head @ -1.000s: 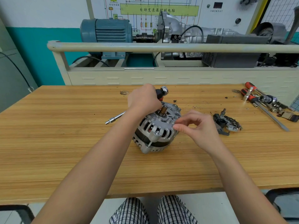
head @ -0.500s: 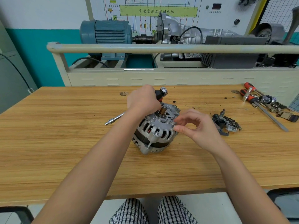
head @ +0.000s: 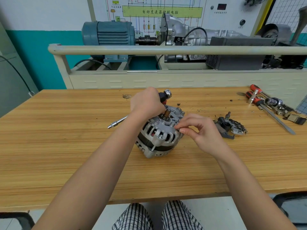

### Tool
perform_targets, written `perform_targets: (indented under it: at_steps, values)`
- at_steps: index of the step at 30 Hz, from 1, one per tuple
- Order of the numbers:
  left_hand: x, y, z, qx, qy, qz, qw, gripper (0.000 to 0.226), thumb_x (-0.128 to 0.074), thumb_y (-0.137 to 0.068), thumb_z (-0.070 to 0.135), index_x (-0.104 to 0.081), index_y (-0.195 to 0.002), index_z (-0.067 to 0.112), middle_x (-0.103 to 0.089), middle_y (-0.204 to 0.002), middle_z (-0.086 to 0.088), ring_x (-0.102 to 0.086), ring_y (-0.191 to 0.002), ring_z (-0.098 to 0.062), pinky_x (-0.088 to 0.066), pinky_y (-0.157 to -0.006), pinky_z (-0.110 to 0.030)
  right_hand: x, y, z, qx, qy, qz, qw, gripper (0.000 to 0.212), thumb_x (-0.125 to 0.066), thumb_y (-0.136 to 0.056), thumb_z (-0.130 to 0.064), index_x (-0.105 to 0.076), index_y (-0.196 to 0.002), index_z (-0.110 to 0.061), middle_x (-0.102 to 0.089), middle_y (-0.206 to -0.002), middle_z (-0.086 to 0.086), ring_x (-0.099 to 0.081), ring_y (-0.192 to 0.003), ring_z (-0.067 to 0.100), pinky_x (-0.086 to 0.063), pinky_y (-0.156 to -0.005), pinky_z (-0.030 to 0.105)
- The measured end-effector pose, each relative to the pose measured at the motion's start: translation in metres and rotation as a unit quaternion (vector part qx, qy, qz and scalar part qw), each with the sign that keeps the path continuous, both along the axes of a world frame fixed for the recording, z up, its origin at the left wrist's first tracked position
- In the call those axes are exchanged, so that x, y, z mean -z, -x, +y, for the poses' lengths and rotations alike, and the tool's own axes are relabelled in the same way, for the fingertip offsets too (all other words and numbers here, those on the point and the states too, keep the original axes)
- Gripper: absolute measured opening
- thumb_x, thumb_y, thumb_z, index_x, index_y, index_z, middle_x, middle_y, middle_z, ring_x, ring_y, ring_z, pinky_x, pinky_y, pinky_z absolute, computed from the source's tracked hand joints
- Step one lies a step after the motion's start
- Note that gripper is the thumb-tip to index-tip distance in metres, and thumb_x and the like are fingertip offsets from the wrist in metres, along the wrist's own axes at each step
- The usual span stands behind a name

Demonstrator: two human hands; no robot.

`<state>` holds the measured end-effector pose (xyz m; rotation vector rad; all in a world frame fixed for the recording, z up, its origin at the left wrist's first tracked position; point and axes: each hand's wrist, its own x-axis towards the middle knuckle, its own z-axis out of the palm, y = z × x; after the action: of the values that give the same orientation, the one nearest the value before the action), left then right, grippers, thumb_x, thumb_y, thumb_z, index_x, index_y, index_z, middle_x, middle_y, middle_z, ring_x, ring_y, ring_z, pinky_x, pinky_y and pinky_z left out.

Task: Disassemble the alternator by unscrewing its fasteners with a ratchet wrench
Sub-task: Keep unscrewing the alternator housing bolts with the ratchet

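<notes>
The alternator sits tilted near the middle of the frame on the wooden tabletop, its shaft stub pointing up and toward the back, its slotted silver housing facing the camera; copper windings show through the slots. The left hand lies over the upper left of the alternator with its grip clamped round the ratchet wrench, whose black and red handle and chrome knob stick out of the fist at the upper right, while a thin chrome bar emerges from below the wrist toward the left and ends in a small socket-like tip resting on the tabletop. The right hand comes in from the lower right; its thumb and forefinger are pinched together on a small fastener at the right rim of the housing, the other fingers loosely curled behind; the fastener itself is mostly hidden by the fingertips. Another bolt head shows on the front of the housing, lower centre.

To the right of the right hand, apart from the alternator, lies a dark removed part with metal fins and a stud; specks of debris are scattered near it. At the far right edge of the tabletop lie screwdrivers with red and black handles, beside chrome sockets and a long flat bar. Behind the tabletop stands a beige training bench carrying a blue electric motor and a gearbox.
</notes>
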<state>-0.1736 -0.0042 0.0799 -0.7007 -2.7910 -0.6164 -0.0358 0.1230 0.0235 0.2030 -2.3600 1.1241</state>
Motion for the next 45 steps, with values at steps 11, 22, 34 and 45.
perform_targets:
  at_steps: [11, 22, 34, 45]
  values:
    - [-0.030, -0.014, -0.011, 0.044, -0.136, -0.139, 0.980, 0.023, -0.072, -0.076, 0.010, -0.049, -0.073, 0.012, -0.050, -0.068, -0.003, -0.051, -0.063, -0.019, -0.042, -0.055, -0.029, -0.010, -0.015, 0.011, 0.080, 0.114, -0.032, 0.990, 0.029, -0.067, -0.086, -0.002, -0.069, -0.087, -0.032, -0.061, -0.086, -0.009, -0.052, -0.069, 0.000, -0.044, -0.071, 0.020]
    - [-0.080, -0.088, 0.024, 0.240, -0.428, -0.276, 0.826, 0.044, -0.060, -0.085, 0.009, -0.034, -0.052, 0.023, -0.025, -0.045, 0.005, -0.015, -0.041, -0.012, -0.013, -0.042, -0.023, -0.070, -0.024, 0.014, -0.020, 0.343, 0.044, 0.938, 0.049, -0.056, -0.080, -0.053, -0.058, -0.113, -0.017, -0.073, -0.105, 0.003, -0.068, -0.100, 0.017, -0.053, -0.082, 0.026]
    - [-0.070, -0.089, 0.051, 0.275, -0.447, -0.270, 0.808, 0.050, -0.054, -0.088, 0.002, -0.031, -0.048, 0.022, -0.026, -0.038, 0.007, -0.015, -0.032, -0.009, -0.014, -0.037, -0.016, -0.105, -0.024, 0.035, -0.150, 0.600, 0.139, 0.773, 0.035, -0.040, -0.101, -0.034, -0.060, -0.110, -0.007, -0.069, -0.114, 0.009, -0.066, -0.107, 0.020, -0.053, -0.086, 0.027]
    - [-0.070, -0.087, 0.054, 0.282, -0.398, -0.279, 0.827, 0.054, -0.055, -0.087, 0.003, -0.032, -0.043, 0.024, -0.027, -0.038, 0.006, -0.016, -0.033, -0.010, -0.013, -0.039, -0.018, -0.094, -0.024, 0.044, -0.127, 0.598, 0.148, 0.777, 0.028, -0.040, -0.102, -0.026, -0.063, -0.099, -0.011, -0.072, -0.107, 0.009, -0.068, -0.101, 0.020, -0.054, -0.076, 0.026]
